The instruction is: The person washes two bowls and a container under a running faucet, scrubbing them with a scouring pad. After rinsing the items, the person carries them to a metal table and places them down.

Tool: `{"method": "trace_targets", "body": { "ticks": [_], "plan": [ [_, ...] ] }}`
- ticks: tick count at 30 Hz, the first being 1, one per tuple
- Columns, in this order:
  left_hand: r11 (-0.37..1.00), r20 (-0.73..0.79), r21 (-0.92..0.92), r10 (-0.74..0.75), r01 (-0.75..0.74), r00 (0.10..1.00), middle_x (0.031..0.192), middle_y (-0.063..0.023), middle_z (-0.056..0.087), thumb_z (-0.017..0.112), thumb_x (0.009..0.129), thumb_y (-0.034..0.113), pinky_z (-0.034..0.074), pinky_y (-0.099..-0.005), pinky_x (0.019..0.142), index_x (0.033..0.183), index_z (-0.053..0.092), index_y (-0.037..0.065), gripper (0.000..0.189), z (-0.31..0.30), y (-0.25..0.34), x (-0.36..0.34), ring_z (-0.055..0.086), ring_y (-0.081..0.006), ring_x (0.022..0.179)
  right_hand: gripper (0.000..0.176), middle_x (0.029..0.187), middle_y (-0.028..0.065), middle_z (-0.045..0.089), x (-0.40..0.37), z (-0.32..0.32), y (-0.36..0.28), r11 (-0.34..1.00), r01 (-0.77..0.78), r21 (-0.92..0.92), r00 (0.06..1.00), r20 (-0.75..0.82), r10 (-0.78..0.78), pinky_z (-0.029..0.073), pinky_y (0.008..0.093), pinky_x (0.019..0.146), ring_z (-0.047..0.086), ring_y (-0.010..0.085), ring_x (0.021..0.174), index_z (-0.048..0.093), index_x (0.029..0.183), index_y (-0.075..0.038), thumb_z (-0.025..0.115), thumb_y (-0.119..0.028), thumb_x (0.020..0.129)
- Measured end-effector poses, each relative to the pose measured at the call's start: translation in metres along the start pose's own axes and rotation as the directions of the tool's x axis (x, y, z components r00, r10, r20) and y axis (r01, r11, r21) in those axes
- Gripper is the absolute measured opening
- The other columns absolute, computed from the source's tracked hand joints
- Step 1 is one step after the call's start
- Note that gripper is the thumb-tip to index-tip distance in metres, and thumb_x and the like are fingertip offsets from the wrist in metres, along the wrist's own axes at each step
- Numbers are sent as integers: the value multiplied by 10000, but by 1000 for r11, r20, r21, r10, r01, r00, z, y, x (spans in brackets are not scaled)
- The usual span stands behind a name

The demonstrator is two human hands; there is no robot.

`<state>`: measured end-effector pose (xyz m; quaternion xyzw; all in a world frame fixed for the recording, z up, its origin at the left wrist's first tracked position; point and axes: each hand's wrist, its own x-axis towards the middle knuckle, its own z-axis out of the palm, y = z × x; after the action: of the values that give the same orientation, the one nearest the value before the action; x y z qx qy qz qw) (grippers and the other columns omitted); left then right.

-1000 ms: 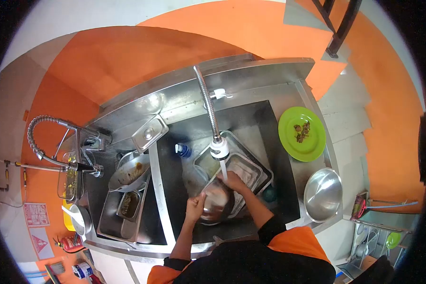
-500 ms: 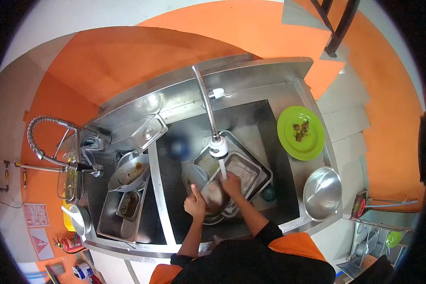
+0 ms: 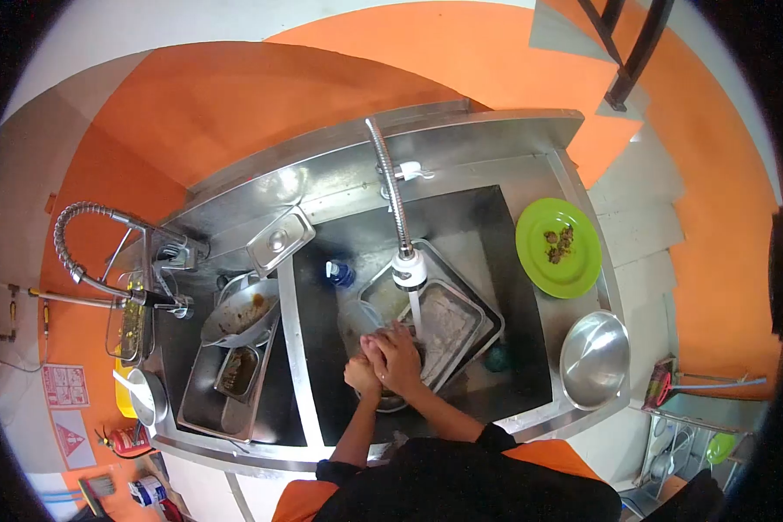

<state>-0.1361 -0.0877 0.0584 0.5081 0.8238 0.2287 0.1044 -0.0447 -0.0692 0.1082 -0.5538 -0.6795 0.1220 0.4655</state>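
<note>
My left hand [image 3: 362, 376] is closed at the left side of a dark round metal pan [image 3: 421, 351], apparently on its rim; the fingertips are hidden. My right hand [image 3: 397, 358] lies over the pan with fingers stretched out, touching my left hand. Between them, the hands cover most of the pan. Just right of the fingers, water runs from a white-tipped flexible faucet [image 3: 409, 271]. Underneath are stacked rectangular metal trays [image 3: 461, 324]. A pale translucent round dish [image 3: 357, 319] sits behind my left hand.
A blue-capped bottle [image 3: 339, 274] stands in the sink's back left. On the right ledge are a green plate [image 3: 539, 265] with food scraps and a steel bowl [image 3: 594, 359]. The left basin holds a soiled pan [image 3: 242, 315] and a deep tray [image 3: 204, 396]; a metal lid [image 3: 280, 240] rests behind the divider.
My right hand has moved left and down from under the water stream to my left hand, its fingers now extended. The pan is more covered. The view has shifted slightly.
</note>
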Motion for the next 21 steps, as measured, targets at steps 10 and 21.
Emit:
{"method": "trace_targets", "body": {
  "ticks": [10,21],
  "plan": [
    [716,358,-536,-287,447,888,486,-165,532,414,872,483,418,-401,493,563,587,-21,616,-10,-21,-8,568,-289,469,283,938,227,580,-33,32,158,663,-692,285,682,558,472,452,435,719,566,355,867,601,966,-57,509,-272,805],
    [996,142,69,-68,59,987,565,-219,562,354,875,480,463,-454,513,563,612,14,617,1,15,1,575,-389,538,179,843,140,602,-28,13,100,916,-395,76,890,281,360,447,421,665,577,337,771,606,855,-61,539,-189,749]
  ]
}}
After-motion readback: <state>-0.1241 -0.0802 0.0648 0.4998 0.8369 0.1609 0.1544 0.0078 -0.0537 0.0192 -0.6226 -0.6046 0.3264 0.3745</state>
